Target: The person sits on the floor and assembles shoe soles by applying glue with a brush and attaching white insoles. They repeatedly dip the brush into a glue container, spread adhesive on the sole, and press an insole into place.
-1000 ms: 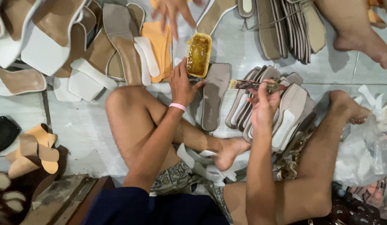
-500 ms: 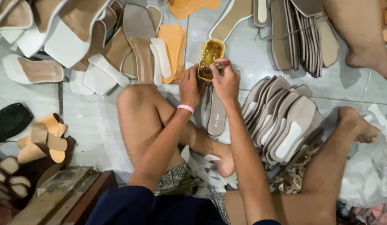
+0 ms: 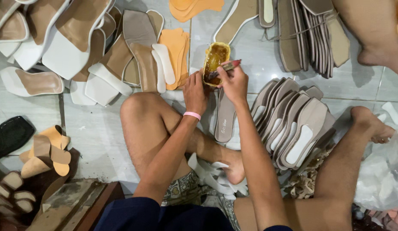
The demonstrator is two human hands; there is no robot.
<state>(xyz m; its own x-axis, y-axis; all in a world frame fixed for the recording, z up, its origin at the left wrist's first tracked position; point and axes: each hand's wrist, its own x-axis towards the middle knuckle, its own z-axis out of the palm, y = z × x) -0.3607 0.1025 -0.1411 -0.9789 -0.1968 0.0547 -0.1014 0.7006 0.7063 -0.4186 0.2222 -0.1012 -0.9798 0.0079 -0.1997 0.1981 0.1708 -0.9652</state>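
A single camera sits on the person's head and looks almost straight down at the tiled floor (image 3: pixel 100 137), close enough that the person's own forearms and bent legs fill the lower half of the frame. The top of the picture faces away from the person, where the left hand (image 3: pixel 195 92) and the right hand (image 3: pixel 235 81) meet near the centre, and another person's bare foot (image 3: pixel 378 55) enters at the upper right corner. With only this one view, no part of the scene is shared with another.
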